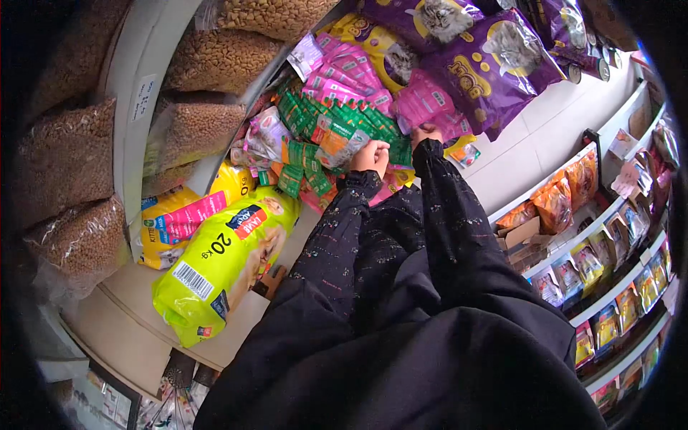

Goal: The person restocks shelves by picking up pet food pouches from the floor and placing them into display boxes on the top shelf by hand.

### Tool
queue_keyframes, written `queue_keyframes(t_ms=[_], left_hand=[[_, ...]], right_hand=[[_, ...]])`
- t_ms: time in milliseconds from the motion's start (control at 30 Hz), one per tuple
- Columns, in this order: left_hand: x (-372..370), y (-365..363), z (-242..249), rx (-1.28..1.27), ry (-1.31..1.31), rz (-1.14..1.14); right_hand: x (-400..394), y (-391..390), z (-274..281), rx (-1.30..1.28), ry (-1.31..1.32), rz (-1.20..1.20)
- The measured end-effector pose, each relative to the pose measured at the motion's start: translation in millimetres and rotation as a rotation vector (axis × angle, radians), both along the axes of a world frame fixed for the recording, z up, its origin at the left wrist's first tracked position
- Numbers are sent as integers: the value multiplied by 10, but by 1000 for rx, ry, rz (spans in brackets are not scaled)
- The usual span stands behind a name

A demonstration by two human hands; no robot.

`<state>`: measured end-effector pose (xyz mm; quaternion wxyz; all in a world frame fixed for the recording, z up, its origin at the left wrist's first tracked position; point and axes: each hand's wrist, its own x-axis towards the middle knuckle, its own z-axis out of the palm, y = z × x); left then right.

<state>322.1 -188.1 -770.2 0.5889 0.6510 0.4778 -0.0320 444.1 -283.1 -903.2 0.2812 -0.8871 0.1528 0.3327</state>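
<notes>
My left hand point(370, 158) is closed at the lower edge of a pile of small packets, against a grey and orange packet point(340, 145). Its fingers are curled, and what they hold is too small to make out. To its right, my right hand point(427, 134) lies beside green packets point(380, 122) and pink packets point(424, 98); its fingers are mostly hidden by the sleeve and the angle. More pink packets point(350, 68) are heaped behind the green ones. A purple bag with a cat picture point(494, 68) lies just beyond my right hand.
Clear bags of brown kibble point(204, 61) fill the shelves at the left. A lime green 20 kg bag point(215, 269) and a yellow bag point(161, 229) lie at lower left. Shelves with pouches point(588, 265) stand at the right, across the tiled floor point(527, 132).
</notes>
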Motion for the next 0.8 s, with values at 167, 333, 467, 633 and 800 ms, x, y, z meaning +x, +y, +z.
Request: queue_keyframes(t_ms=[167,333,467,633,800], left_hand=[[20,-57,-104,44,-33,-1],[332,-91,76,110,-159,164],[514,-73,333,122,-207,233],[487,-17,686,-238,-399,359],[344,168,1337,-355,-380,336]], right_hand=[[115,192,870,138,-194,280],[57,252,1507,423,-313,352],[-88,197,1976,439,-444,594],[-102,177,2521,543,-571,749],[67,147,3148,710,-399,434]])
